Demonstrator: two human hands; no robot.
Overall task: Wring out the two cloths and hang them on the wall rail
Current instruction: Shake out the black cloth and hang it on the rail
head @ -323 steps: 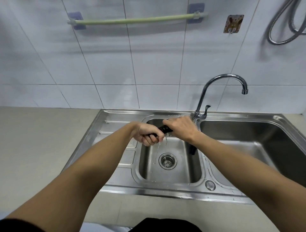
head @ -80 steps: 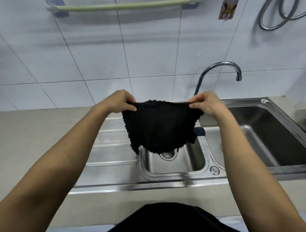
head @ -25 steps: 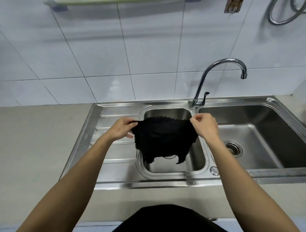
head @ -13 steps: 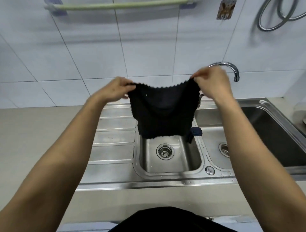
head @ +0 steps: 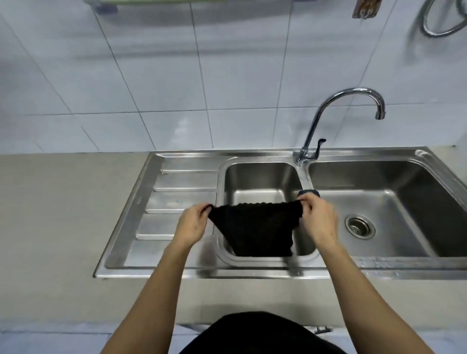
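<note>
A black cloth (head: 255,228) hangs spread out over the small middle basin (head: 260,177) of the steel sink. My left hand (head: 192,225) pinches its upper left corner and my right hand (head: 318,219) pinches its upper right corner. A second, dark blue cloth (head: 308,193) is draped over the divider between the two basins, just behind my right hand; only a small part of it shows. The pale green wall rail (head: 151,2) is barely visible at the very top edge of the view, on a purple bracket (head: 106,8).
A curved chrome tap (head: 341,106) rises behind the divider. The large right basin (head: 404,187) has a drain (head: 360,226). A ribbed draining board (head: 174,202) lies to the left, beige counter (head: 63,214) beyond. A wall hook (head: 365,8) and metal hose (head: 442,22) are at upper right.
Both hands have dropped with the black cloth from chest height in front of the tiles down to just above the small basin. The view has tilted down, pushing the rail to the top edge.
</note>
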